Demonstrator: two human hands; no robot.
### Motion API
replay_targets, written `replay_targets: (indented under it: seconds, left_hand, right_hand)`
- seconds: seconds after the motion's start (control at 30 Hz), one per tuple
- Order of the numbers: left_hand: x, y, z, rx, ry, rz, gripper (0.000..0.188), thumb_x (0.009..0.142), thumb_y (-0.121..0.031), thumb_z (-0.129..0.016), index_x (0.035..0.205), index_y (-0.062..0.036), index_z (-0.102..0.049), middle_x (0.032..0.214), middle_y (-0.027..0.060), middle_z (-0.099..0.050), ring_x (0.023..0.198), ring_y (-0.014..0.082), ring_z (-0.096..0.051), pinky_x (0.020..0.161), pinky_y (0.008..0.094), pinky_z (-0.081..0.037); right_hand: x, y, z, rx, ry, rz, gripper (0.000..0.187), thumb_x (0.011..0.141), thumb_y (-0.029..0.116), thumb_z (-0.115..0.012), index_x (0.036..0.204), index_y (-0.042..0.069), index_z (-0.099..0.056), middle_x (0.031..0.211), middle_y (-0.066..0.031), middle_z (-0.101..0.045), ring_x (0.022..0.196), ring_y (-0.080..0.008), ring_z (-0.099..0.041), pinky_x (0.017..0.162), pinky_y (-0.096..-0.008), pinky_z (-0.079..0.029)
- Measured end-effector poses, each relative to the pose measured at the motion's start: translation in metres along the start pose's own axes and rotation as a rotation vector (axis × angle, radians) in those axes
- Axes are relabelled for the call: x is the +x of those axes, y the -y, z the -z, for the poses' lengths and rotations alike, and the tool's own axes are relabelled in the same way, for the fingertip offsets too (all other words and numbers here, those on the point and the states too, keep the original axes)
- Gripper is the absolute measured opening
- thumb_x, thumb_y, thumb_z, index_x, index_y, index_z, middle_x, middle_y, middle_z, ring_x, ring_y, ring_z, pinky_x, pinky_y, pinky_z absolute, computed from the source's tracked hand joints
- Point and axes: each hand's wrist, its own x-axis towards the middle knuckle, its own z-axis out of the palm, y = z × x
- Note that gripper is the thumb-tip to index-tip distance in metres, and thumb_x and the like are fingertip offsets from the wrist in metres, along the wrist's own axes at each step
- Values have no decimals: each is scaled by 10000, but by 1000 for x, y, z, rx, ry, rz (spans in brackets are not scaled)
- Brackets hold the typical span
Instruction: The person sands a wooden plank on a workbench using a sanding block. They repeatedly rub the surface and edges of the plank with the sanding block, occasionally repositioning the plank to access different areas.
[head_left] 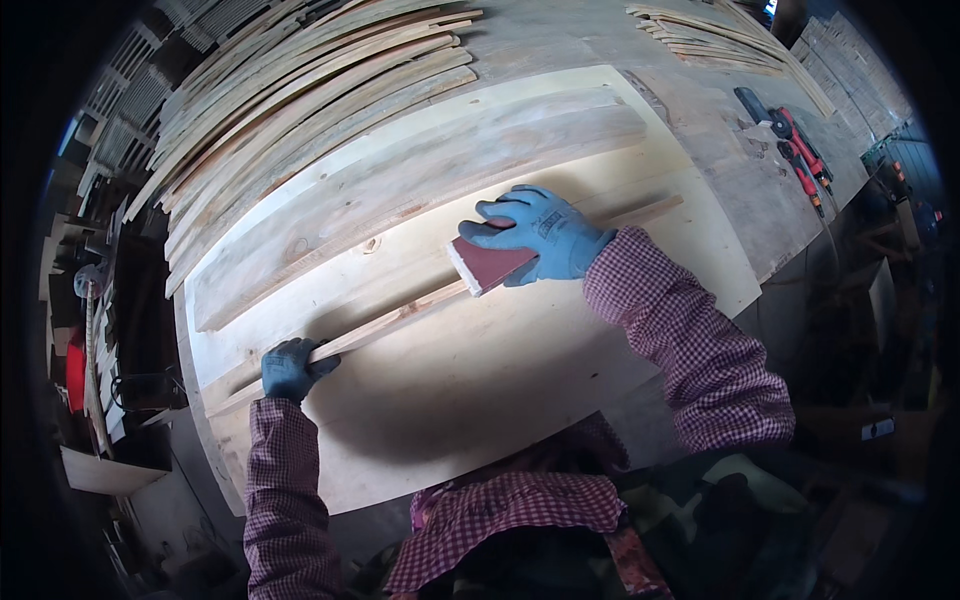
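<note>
My left hand (290, 370), in a blue work glove, is closed round a narrow wooden strip (400, 312) close to its left end. The strip slants across a pale plywood sheet (480, 400), rising toward the right. My right hand (548, 235), gloved the same way, grips a sanding block (490, 262) wrapped in dark red sandpaper with a whitish end. That block rests on or against the strip, partly hiding it; the strip's far end (660, 207) shows beyond my right wrist. Behind both hands lies a wide grey-brown board (420, 190) on the same sheet.
Many long wooden strips (330, 90) are piled at the back left. A smaller stack of strips (710, 45) lies at the back right. Red and black power tools (795, 150) sit on the table's right side. Shelving and clutter (100, 260) stand along the left.
</note>
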Motion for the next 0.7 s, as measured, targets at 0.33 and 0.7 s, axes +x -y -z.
replay_targets:
  seconds: [0.33,0.7]
  left_hand:
    - [3,-10,-2,9,-14,-8,434,835,-592,-671,962,-187,-762,852,97,-719,813,320,-684,741,451,-538]
    - [2,-4,-2,10,59,45,463,844,-605,-658,1026,-189,-752,909,100,-725,867,308,-689,802,440,-542]
  right_hand:
    - [-115,-93,21,-5,39,-556,849,785,341,-826,1527,283,-417,1495,-130,-442,1384,-336,-401,1197,-442,-298]
    - [29,33,-15,66,-77,98,767,780,467,-782,1468,292,-491,1460,-104,-493,1296,-333,-467,1162,-473,-328]
